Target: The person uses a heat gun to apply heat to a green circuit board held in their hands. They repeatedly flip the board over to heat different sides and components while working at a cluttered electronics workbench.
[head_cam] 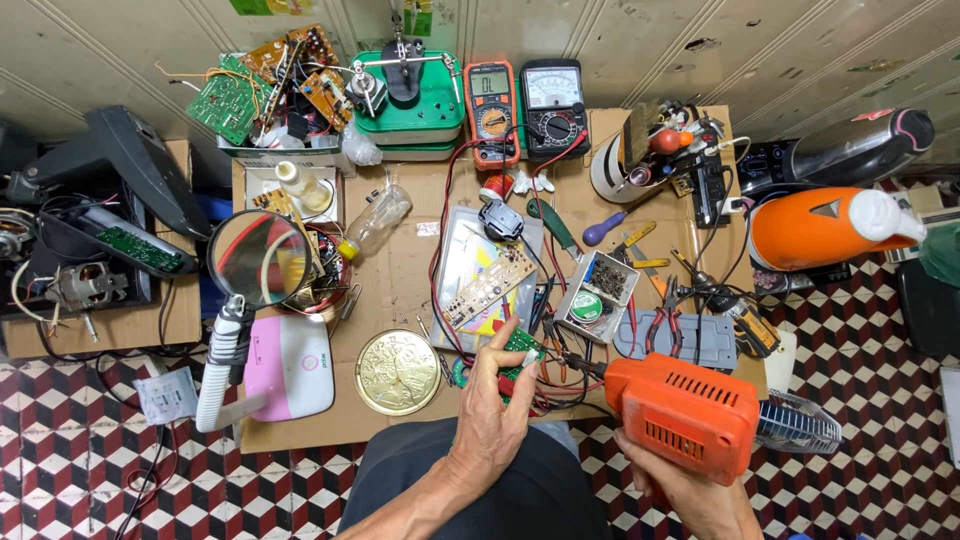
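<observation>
In the lower middle of the frame, just above the person's lap, the left hand (492, 405) grasps a small green circuit board (521, 347) between the thumb and the fingers, which pinch it at its lower edge, so the board stands a little above the bench (400, 270) covered with brown cardboard. The right hand (690, 492), in the lower right of the frame, is clenched around the grip of an orange soldering gun (683, 410), and its dark tip (572, 364) points to the left and comes just beside the board. The board looks thin, stiff and light, but I judge it fragile: the small parts and the thin wires on it can bend or break, so the bare edges are the safest place to hold it, as the fingers do now. The gun seems heavier and bulky, with a hard plastic body; its handle is the only good place for the hand, because the tip is probably hot. Near the board lie red and black cables, a round golden lid (398, 372) to the left, and a larger pale circuit board (487, 290) on a tray above. A magnifying glass (258, 258) stands at the left, and two multimeters (522, 110) lean at the upper middle.
</observation>
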